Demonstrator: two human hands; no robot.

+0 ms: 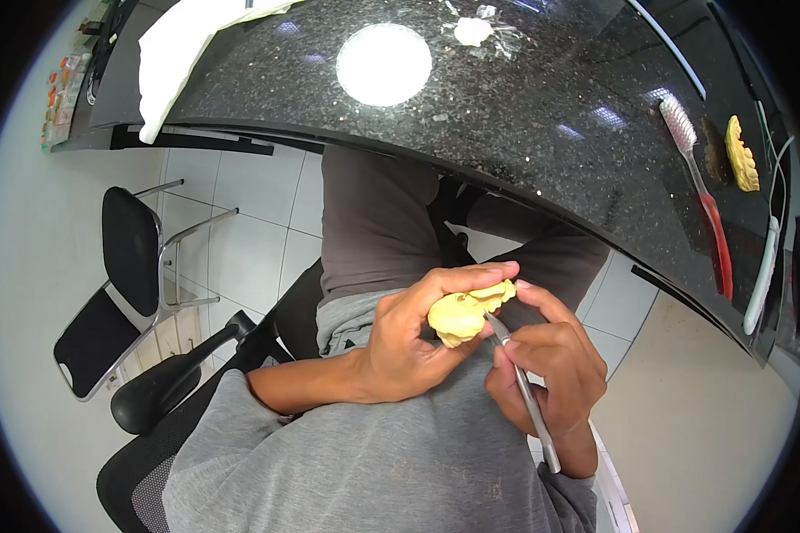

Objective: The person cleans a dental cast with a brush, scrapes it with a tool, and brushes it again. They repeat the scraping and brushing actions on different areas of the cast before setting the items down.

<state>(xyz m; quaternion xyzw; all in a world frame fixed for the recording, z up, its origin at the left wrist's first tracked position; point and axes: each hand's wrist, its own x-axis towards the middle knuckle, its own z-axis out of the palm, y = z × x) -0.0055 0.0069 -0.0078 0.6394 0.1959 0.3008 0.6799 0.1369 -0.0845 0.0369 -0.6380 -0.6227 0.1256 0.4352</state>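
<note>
Left hand (404, 342) is curled tight around a yellow cast (460, 313), thumb along the top edge and fingers wrapped under it, so it's a proper closed grip. The cast sits over the lap, just below the counter (524, 115) edge, roughly in the middle of the view and well apart from anything on the stone.

Right hand (551, 364) is closed too, pinching a thin metal tool (529, 404) like a pen. The tip of the tool touches the lower right side of the cast, right where the 2 hands meet, and the handle runs down past the wrist. Can't tell what shape the tip is, it's hidden against the cast.

Up on the black speckled counter: a toothbrush (707, 209) with a red handle lies near the right end, and just beside it is another cast (741, 153), same yellow. A white cloth (182, 49) hangs over the far left end. Big round glare from a lamp in the middle of the stone.

On the tiled floor to the left there's 1 black chair (129, 284) with a metal frame.
</note>
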